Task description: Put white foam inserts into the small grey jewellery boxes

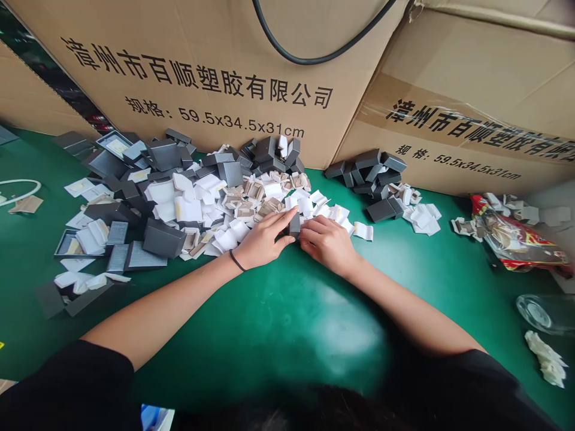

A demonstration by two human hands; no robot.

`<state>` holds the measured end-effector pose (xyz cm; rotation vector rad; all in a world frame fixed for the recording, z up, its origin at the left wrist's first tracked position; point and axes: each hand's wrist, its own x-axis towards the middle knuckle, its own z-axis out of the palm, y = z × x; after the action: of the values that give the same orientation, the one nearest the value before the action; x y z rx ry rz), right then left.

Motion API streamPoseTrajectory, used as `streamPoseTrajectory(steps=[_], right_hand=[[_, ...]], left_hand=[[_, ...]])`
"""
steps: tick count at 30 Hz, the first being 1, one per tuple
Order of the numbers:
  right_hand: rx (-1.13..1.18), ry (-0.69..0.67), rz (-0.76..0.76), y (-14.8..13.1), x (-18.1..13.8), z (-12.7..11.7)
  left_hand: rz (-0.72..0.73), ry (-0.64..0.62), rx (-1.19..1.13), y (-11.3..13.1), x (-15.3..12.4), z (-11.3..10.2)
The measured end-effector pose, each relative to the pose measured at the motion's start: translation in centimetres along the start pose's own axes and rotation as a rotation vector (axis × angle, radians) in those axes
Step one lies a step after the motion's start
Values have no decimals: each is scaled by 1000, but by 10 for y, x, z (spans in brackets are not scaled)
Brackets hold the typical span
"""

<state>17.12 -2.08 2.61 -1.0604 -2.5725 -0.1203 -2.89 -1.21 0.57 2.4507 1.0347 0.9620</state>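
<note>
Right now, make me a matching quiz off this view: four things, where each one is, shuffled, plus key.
Things
1. small dark box
2. black wristband
3. black cable
4. crumpled white tissue

Places
A. hanging in a curve in front of a cardboard carton
B. on the green tabletop, near the clear container at the picture's right edge
C. between the left hand and the right hand
D. around the left wrist

Pairs: 1-C, 2-D, 3-A, 4-B
</note>
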Motion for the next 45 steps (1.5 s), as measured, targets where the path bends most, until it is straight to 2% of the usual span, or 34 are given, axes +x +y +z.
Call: streamPoseTrajectory(steps=[13,19,24,26,29,31,34,36,42,44,45], right_hand=[[184,9,-106,12,-5,-4],[172,51,-117,6,-12,3],[271,64,-99,7,-18,11],[406,121,-5,10,-19,12],[654,280,320,15,-16,11],[790,318,503,16,-12,11],[968,153,612,15,-8,9],[1049,35,635,13,-7,6],[1280,-189,670,7,-7,-5],[1325,-185,690,5,-6,-6],[1340,-137,693,4,-6,-5]], left_hand=[[-43,-1,-23,4,0,-1],[-44,-5,-21,5,0,-1],[-14,-13,-15,3,0,0],[21,-16,-4,2,-1,-1],[96,-17,-9,3,-3,-2],[128,-3,-35,5,-5,-2],[159,20,-66,9,-8,-2],[189,23,-73,11,-9,-1],[236,70,-126,11,-9,1],[180,79,-202,11,-9,2],[119,78,-254,10,-9,2]])
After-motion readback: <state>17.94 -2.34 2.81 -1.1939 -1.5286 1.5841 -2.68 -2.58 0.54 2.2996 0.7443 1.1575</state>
